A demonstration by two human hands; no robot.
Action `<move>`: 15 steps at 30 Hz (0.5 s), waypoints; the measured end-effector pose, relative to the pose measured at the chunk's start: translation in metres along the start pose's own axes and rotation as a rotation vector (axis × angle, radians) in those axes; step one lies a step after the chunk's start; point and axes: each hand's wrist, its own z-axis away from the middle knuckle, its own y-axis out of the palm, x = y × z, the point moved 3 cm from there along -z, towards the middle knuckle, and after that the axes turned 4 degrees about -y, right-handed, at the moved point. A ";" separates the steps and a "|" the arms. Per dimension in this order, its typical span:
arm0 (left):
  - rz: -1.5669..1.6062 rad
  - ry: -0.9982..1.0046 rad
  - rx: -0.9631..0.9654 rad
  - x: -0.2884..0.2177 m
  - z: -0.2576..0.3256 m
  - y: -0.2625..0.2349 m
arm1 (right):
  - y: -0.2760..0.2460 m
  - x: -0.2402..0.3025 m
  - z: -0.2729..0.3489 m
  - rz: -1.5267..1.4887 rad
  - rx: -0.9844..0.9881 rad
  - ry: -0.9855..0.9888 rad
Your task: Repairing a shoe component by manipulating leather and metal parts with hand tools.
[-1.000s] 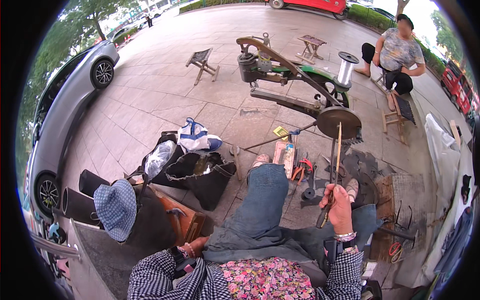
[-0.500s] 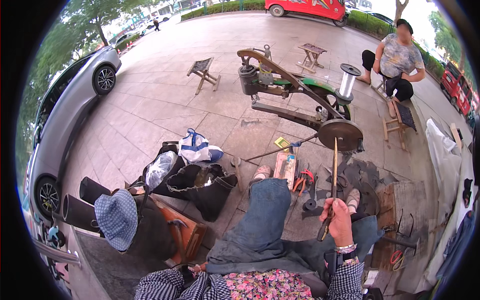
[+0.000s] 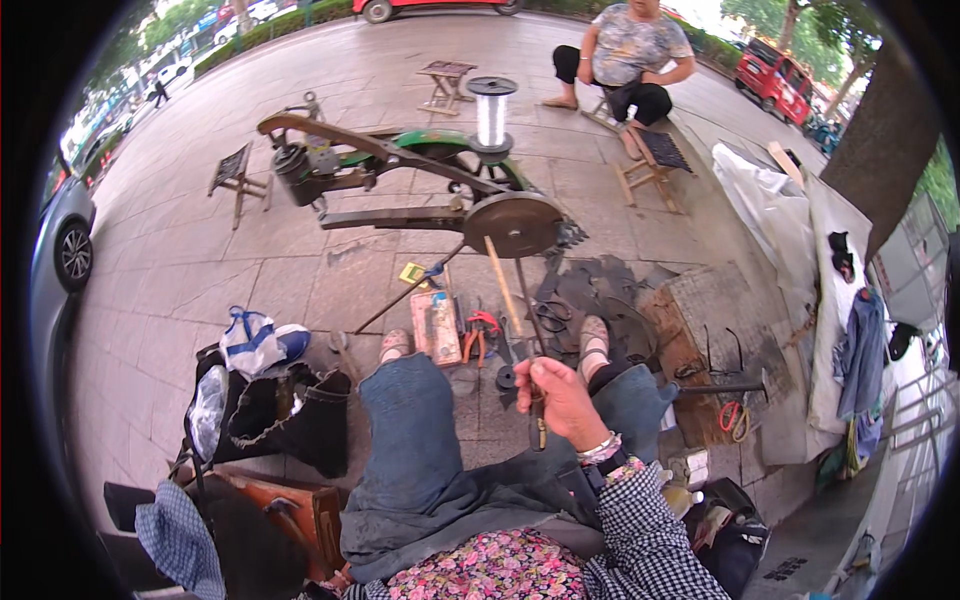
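Observation:
My right hand (image 3: 560, 398) is closed above my lap, pinching a thin, pale wooden stick (image 3: 503, 285) that points up toward the machine. Below the fist a dark tool handle with a brownish end (image 3: 540, 430) sticks out; whether it joins the stick I cannot tell. Beyond the stick's tip stands a hand-cranked shoe-stitching machine (image 3: 400, 150) with a round brown wheel (image 3: 512, 224) and a large spool of white thread (image 3: 491, 118). Only a sliver of my left hand (image 3: 338, 580) shows at the lower edge, beside an orange-brown wooden box (image 3: 326, 520); its fingers are hidden.
Red-handled pliers (image 3: 482, 325), a shallow box (image 3: 436, 328) and dark scraps (image 3: 600, 290) lie between my feet. Black bags (image 3: 310, 430) and a blue hat (image 3: 180, 535) are left. A wooden block (image 3: 690, 330) with a hammer (image 3: 730, 387) stands right. One person (image 3: 640, 60) sits beyond.
My view has turned right, so the machine, bags and car sit farther left in it. The right hand still grips the stick, which now leans more to the left.

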 end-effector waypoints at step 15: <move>-0.055 0.143 0.167 -0.024 0.007 0.033 | 0.002 -0.005 -0.001 0.019 0.015 -0.008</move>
